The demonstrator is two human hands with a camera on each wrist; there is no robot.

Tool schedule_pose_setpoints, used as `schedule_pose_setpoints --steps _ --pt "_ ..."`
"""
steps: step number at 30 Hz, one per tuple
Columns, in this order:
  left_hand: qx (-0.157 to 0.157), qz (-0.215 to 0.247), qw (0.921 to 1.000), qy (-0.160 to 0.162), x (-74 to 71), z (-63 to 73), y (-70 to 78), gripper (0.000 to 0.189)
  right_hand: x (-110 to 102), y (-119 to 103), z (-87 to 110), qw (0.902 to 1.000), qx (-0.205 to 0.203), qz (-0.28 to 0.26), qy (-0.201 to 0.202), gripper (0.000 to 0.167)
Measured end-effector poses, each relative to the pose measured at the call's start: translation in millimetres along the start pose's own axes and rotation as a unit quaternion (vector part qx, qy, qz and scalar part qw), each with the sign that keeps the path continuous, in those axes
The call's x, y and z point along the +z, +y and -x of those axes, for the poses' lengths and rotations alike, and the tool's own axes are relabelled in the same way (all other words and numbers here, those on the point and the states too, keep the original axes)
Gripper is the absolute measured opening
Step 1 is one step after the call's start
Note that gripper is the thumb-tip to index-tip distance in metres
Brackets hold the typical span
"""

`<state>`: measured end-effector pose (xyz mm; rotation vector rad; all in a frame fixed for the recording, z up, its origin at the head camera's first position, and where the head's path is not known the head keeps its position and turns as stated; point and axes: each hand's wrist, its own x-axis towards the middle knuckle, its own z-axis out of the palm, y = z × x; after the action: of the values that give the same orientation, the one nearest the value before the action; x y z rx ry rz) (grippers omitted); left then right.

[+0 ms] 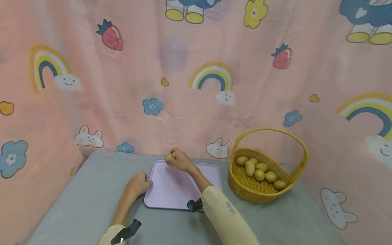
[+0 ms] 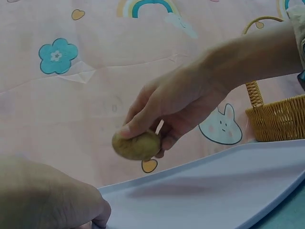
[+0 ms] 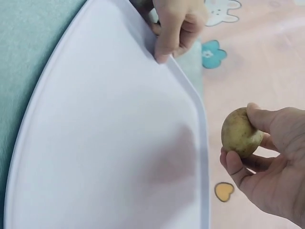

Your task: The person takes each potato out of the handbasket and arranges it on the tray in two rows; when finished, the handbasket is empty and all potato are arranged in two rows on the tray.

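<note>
Between the thumb and fingers of my right hand [image 1: 181, 160] is a potato [image 3: 239, 133], held above the far left part of a pale purple tray [image 1: 177, 190]. A gap shows between potato and tray in the left wrist view, where the right hand's shadow falls on the tray. My left hand [image 1: 138, 185] grips the tray's left rim, with the thumb [image 3: 164, 53] over the edge in the right wrist view. To the right of the tray stands a yellow wicker basket [image 1: 245, 193] with several potatoes [image 1: 259, 175] inside.
A grey cloth [image 1: 92, 194] covers the table under the tray and basket. The basket's tall arched handle [image 1: 269, 129] rises over its opening. Behind the table hangs a pink printed curtain [image 1: 128, 85], close to the tray's far edge.
</note>
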<state>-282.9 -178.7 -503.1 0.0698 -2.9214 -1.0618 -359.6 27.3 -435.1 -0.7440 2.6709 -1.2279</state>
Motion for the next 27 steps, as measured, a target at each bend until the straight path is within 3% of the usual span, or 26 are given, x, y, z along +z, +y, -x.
schedule_pose_setpoints --steps 12,21,27 --pt "-0.003 0.004 1.0 0.001 3.4 1.8 -0.2 0.028 34 2 -12.8 0.9984 0.054 0.018 -0.004 0.038" --pt "-0.005 0.002 1.0 0.002 2.2 2.8 -0.4 0.028 47 -1 -22.4 0.9988 0.031 0.038 0.012 0.039" --pt "-0.001 0.0 1.0 0.008 0.1 0.9 1.3 0.028 44 2 -23.0 0.9979 0.02 0.062 -0.005 0.041"
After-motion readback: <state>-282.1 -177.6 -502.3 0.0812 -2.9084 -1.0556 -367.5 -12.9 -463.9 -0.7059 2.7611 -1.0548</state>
